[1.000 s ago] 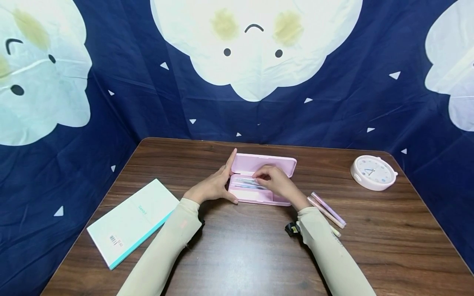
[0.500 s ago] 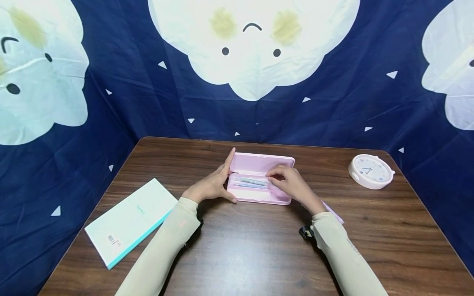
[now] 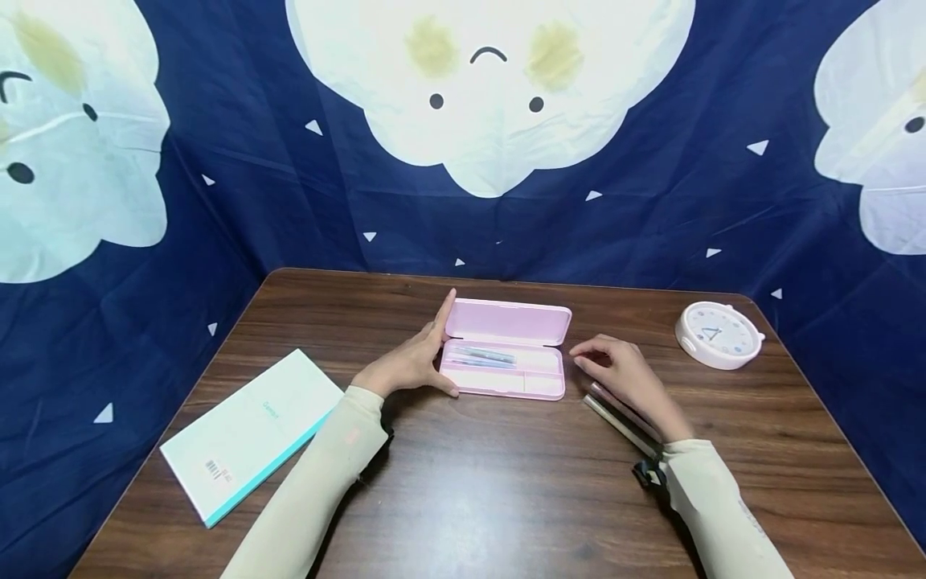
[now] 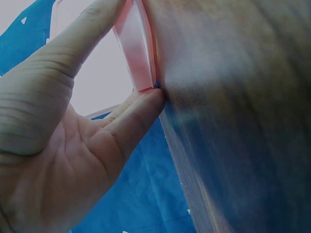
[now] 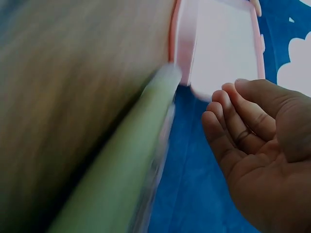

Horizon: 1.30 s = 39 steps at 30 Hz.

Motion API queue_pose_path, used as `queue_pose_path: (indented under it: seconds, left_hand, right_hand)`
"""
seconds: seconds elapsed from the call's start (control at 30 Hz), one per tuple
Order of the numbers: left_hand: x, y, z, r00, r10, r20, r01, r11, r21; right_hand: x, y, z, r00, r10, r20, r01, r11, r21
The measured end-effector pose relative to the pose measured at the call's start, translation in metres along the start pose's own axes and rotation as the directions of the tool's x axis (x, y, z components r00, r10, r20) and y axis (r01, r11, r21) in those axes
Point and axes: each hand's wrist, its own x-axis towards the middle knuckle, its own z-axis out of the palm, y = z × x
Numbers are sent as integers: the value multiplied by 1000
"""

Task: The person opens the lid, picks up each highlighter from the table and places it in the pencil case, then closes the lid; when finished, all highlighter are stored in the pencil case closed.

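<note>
A pink pencil case lies open on the wood-grain desk, toward its far side, with its lid tipped back away from the person. The left hand is at the case's left end, thumb and fingers spread wide: the thumb touches the near corner, and the fingers reach along the left side toward the lid. It spans that end with the digits fairly straight rather than wrapped around it.

Inside the case, several slim bluish pens lie side by side in the left part of the far compartment (their exact number is too small to make out). A divider splits the near part into a longer left section and a shorter right one.

The right hand is just to the right of the case, apart from it, with its fingers loosely bent and nothing in its grasp; the thumb tip is close to the fingertips. Beneath its wrist, a pale green pen and a pinkish pen lie slantwise on the desk, side by side.

Near the right far corner sits a round white clock, face up. At the left lies a white notebook with a turquoise spine, set at an angle. A dark blue cloth printed with white clouds hangs behind the desk.
</note>
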Motion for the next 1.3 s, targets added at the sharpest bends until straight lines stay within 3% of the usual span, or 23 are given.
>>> queue_pose_path:
  seconds: [0.47,0.7,0.83,0.9,1.0,1.13,1.3]
  left_hand:
    - [1,-2,0,1000,22,3,-22,1000,-8]
    - [8,-26,6,994,103,-21,-103,995,15]
    - [6,-17,3,998,68,-12,-68,998,6]
    - [2,-4,-1,1000,29,-3,-29,1000,-4]
    - [2,-1,-1,1000,7,-2,-7,1000,6]
    - [3,-2,1,1000,18,-2,-18,1000,11]
    - [7,-14,3,998,62,-13,-62,998,0]
  right_hand:
    - [-52,31,-34,997,27,-74,-30,999,-45]
    - [-72,42,-43,994,71,-80,-73,997,-33]
    - [-79,46,-47,994,98,-55,-98,995,-7]
    - [-82,48,-48,993,117,-30,-116,993,13]
    - [-84,50,-49,989,151,10,-151,988,43]
    - [-85,53,-49,981,186,54,-190,979,74]
    - [-84,53,-48,971,218,95,-226,971,80]
